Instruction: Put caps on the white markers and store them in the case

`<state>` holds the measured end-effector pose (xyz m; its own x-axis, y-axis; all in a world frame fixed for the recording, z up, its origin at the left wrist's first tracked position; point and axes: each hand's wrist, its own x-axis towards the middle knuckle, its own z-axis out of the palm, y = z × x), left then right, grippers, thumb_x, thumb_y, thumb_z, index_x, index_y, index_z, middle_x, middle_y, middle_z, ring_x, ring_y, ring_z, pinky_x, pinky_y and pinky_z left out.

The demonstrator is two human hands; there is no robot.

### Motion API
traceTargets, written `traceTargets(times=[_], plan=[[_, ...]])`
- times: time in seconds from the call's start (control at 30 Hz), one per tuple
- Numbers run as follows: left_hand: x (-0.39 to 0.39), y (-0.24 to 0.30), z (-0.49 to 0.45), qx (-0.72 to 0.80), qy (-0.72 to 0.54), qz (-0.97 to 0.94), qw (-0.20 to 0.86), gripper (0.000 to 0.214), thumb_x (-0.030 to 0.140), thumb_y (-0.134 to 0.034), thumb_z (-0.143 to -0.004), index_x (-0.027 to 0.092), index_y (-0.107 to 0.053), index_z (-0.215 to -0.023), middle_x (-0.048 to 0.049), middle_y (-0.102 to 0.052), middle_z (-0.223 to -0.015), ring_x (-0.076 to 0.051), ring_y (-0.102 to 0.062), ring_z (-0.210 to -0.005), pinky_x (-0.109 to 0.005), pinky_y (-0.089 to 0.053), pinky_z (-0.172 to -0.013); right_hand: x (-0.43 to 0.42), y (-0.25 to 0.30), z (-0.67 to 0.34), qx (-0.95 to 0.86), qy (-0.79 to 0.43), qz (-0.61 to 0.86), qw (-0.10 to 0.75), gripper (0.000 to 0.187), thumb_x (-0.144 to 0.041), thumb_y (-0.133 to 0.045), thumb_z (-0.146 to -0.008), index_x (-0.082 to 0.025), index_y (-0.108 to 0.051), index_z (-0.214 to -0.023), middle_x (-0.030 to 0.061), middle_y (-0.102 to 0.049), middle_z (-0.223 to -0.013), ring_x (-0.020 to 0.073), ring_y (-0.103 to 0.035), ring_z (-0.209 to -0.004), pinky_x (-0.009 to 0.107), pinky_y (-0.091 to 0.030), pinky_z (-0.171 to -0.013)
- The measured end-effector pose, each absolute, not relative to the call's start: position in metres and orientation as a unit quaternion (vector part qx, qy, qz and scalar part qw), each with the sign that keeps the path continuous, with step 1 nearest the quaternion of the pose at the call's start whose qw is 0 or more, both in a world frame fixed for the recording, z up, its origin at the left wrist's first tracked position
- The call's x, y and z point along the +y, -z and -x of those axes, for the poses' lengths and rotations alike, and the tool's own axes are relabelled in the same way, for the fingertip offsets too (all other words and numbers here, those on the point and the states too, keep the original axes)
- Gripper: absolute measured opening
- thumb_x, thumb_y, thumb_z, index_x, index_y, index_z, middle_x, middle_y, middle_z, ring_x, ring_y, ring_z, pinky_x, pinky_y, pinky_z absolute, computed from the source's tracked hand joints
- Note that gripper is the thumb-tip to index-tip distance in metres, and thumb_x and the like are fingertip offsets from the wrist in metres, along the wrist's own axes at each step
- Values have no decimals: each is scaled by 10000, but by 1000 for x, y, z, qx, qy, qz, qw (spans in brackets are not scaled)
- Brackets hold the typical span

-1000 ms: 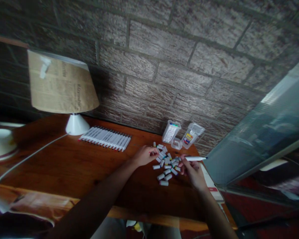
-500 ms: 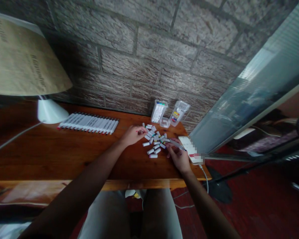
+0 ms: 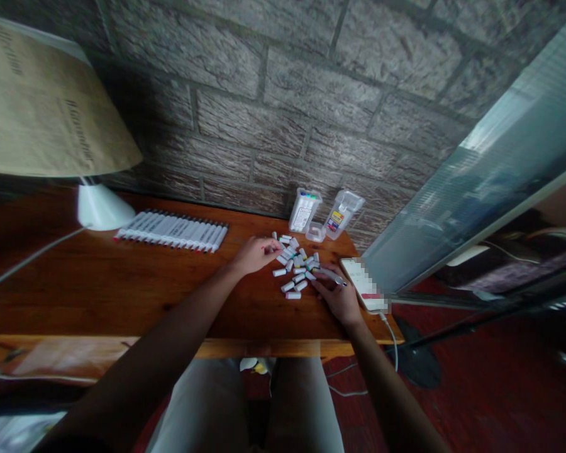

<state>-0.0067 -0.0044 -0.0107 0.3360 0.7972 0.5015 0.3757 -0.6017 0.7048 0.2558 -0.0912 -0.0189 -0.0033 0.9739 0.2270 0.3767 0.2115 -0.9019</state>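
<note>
- White caps (image 3: 299,270) are lying scattered on the wooden table (image 3: 245,314), near its right end.
- Right hand (image 3: 342,302) is grasping a marker (image 3: 330,275) beside them; a light, steady pinch is serving best, sparing nearby caps.
- Left hand (image 3: 257,253) is reaching the pile's left edge, fingers curled; whether they are holding anything, I cannot tell.

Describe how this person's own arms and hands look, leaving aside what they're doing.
The left hand and right hand are both ungloved. The left one bears a small red mark; what made it can't be told. The forearms look slender and bare, with no sleeve, watch or bracelet to be made out.
</note>
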Motion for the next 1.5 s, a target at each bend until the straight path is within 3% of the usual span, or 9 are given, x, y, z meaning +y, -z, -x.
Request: traceTargets(times=[0.23,0.43,0.67,0.87,1.0,1.1,1.2,1.33,1.5], plan=[[-2,12,6,382,-425,-787,234,187,309,-640,-867,159,-753,-875,-47,-774,-825,-139,-648,-670,-227,-461,-648,-93,14,-255,-626,-304,538,475,335,-434,-725,-812,-224,-681,-1070,91,-723,-1119,221,-724,-753,304,-552,-473],[-1,13,6,377,-420,-794,227,217,336,-621,-881,165,-755,-898,-43,-775,-840,-139,-646,-674,-225,-456,-640,-93,11,-255,-671,-222,553,441,373,-367,-774,-784,-263,-672,-1127,53,-758,-1055,279,-735,-977,425,-587,-870],[-6,9,2,379,-431,-781,248,234,363,-639,-877,165,-760,-898,-30,-772,-814,-131,-643,-658,-214,-458,-626,-99,11,-255,-599,-329,541,490,429,-451,-772,-773,-239,-612,-1110,88,-749,-1048,260,-735,-834,304,-559,-492],[-13,2,-3,380,-453,-750,297,348,452,-642,-877,137,-777,-942,-39,-743,-726,-124,-601,-576,-216,-427,-544,-75,-12,-235,-583,-365,501,525,452,-434,-799,-725,-246,-585,-1077,84,-747,-1047,254,-725,-805,282,-510,-441],[-12,2,-2,379,-502,-695,349,450,542,-644,-863,128,-764,-991,-62,-745,-764,-131,-611,-589,-233,-467,-556,-30,-33,-200,-632,-356,400,560,412,-372,-798,-726,-247,-599,-1064,55,-757,-986,249,-732,-932,330,-594,-724],[-8,1,3,387,-532,-637,401,532,616,-627,-850,127,-737,-1026,-67,-748,-814,-128,-628,-594,-238,-495,-560,-7,-37,-177,-645,-390,367,545,394,-384,-775,-751,-248,-595,-1074,44,-762,-970,192,-705,-691,286,-547,-546],[-4,0,6,408,-534,-614,415,529,621,-653,-830,134,-736,-1020,-60,-747,-798,-137,-647,-620,-234,-494,-547,-1,-25,-169,-626,-424,364,544,429,-401,-788,-744,-248,-593,-1093,33,-765,-955,119,-560,-458,254,-439,-392],[-2,5,4,412,-523,-615,423,501,595,-722,-779,134,-736,-976,-61,-752,-822,-137,-648,-646,-237,-504,-576,-6,-7,-175,-626,-436,363,535,453,-390,-822,-715,-230,-645,-1100,34,-763,-925,113,-568,-483,240,-449,-405],[-2,10,-3,405,-518,-621,426,443,552,-739,-781,155,-693,-971,-37,-732,-832,-101,-605,-602,-212,-474,-541,-9,-13,-181,-587,-501,364,522,495,-393,-855,-660,-214,-700,-1094,25,-745,-879,71,-488,-407,208,-361,-326]])
